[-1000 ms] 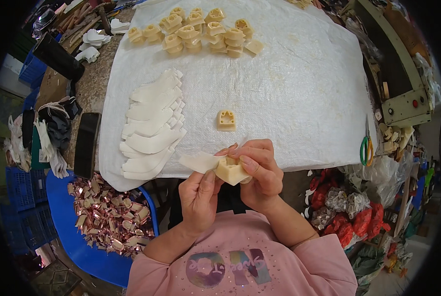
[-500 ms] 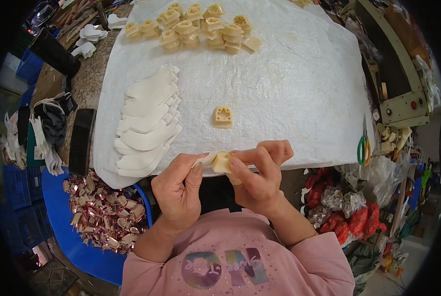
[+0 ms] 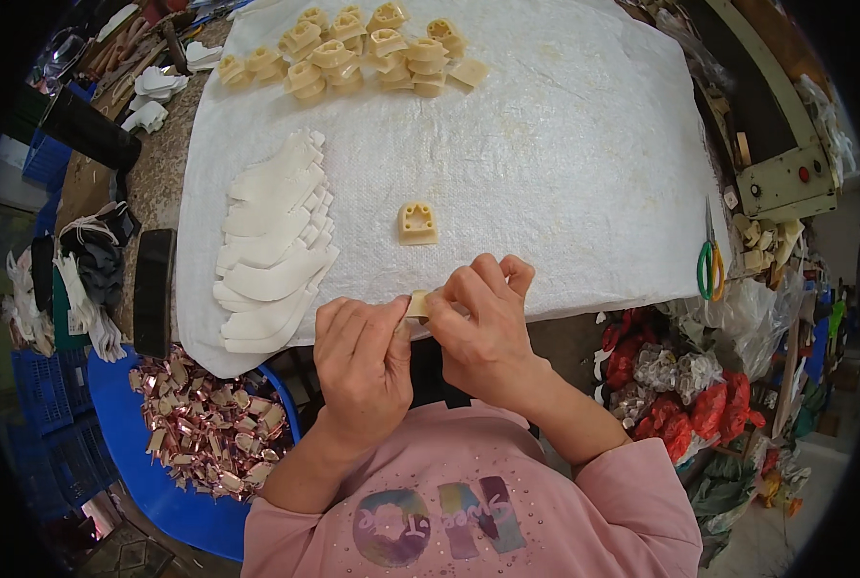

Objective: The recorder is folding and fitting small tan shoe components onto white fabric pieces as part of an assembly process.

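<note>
In front of my chest, at the table's near edge, both hands grip one small cream plastic shoe heel [image 3: 417,304]. My left hand [image 3: 361,358] pinches its left side and my right hand [image 3: 486,326] its right, so only a strip of it shows between the fingertips. Whether the white strip is still on it I cannot make out. Just beyond my hands another cream shoe heel [image 3: 417,227] lies by itself, its holes facing up. To its left, white curved cover pieces [image 3: 268,250] lie fanned in overlapping layers.
Several cream heels [image 3: 338,63] are heaped at the far left of the white woven sheet [image 3: 546,164]. Green-and-orange scissors [image 3: 709,265] lie at its right edge. A blue tub [image 3: 151,491] of shiny pink pieces stands lower left, beside a dark phone [image 3: 155,289].
My hands have drawn closer together and now cover most of the heel; the white strip that showed at my left fingers is out of sight. The whole view has shifted slightly.
</note>
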A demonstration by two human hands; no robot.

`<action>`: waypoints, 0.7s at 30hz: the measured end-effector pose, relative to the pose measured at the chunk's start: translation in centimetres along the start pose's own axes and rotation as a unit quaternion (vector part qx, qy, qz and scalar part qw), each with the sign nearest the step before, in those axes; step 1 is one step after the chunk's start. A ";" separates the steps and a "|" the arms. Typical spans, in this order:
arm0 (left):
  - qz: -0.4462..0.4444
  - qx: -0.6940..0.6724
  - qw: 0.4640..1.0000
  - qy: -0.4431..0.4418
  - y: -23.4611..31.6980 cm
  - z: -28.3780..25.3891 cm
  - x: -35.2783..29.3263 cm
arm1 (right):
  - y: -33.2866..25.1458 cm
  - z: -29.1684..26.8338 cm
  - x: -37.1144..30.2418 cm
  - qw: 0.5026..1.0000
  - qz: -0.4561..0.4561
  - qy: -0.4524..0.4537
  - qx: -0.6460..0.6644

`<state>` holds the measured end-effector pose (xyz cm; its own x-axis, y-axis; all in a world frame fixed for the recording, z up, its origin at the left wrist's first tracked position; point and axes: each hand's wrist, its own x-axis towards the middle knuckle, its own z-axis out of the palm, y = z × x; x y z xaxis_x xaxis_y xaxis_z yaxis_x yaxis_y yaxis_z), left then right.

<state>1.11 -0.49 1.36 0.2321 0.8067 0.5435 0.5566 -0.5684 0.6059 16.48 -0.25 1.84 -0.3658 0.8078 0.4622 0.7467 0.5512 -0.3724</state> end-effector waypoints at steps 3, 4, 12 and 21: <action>-0.065 -0.097 0.993 -0.019 0.3 -0.1 -0.4 | 1.6 1.1 -0.5 0.995 0.001 0.038 0.087; -0.067 -0.094 0.993 -0.019 0.1 -0.2 -0.5 | 1.6 1.0 -0.4 0.995 0.000 0.038 0.091; -0.096 -0.285 0.954 0.003 -1.7 1.1 -1.3 | 1.3 0.6 -1.0 0.944 0.032 0.016 0.329; 0.038 -0.174 0.984 0.012 -1.7 1.9 -0.5 | 1.1 0.1 -0.8 0.947 0.017 -0.072 0.314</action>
<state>1.53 0.39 -1.01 0.2412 0.7585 0.6054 0.2300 -0.6507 0.7237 17.56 -0.32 0.99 -0.4532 0.8225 0.3437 0.2988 0.5035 -0.8107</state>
